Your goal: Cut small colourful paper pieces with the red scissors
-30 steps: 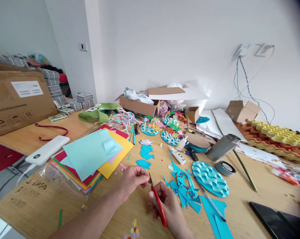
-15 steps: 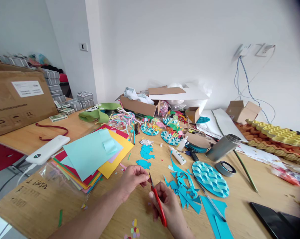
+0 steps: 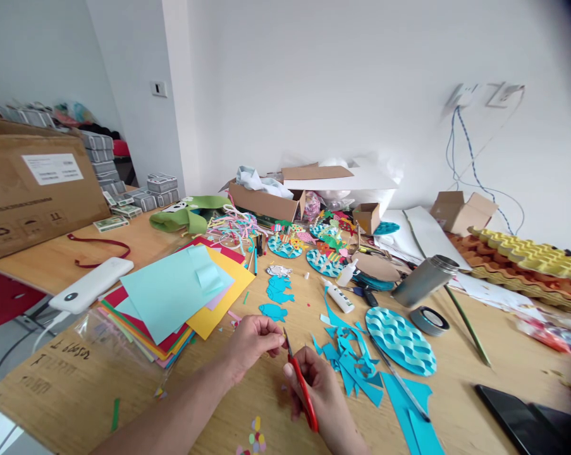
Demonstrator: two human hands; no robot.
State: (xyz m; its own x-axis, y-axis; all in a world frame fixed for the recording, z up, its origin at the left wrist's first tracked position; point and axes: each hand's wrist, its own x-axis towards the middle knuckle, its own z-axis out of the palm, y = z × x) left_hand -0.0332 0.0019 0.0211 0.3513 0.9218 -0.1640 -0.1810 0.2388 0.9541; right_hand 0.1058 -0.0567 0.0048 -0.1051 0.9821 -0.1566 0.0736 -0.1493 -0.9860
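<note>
My right hand (image 3: 322, 387) grips a pair of scissors (image 3: 306, 397) with red handles, their dark blades pointing up and away from me. Just left of the blade tips, my left hand (image 3: 255, 344) is closed in a pinch. A tiny yellowish bit seems to show at its fingertips, too small to name. Beyond the hands lies a blue paper fish (image 3: 272, 312), with more blue fish cutouts (image 3: 280, 289) behind it. Blue paper scraps (image 3: 351, 357) are heaped right of the scissors. Small coloured paper dots (image 3: 257, 436) lie near the front edge.
Stacked coloured paper (image 3: 171, 291) and a white power bank (image 3: 92, 284) are on the left. To the right are a wavy blue disc (image 3: 401, 341), a roll of tape (image 3: 429, 321), a steel flask (image 3: 425, 280), a glue bottle (image 3: 339, 296) and a black phone (image 3: 513, 411).
Almost nothing differs. Both hands and the scissors keep the same place and hold.
</note>
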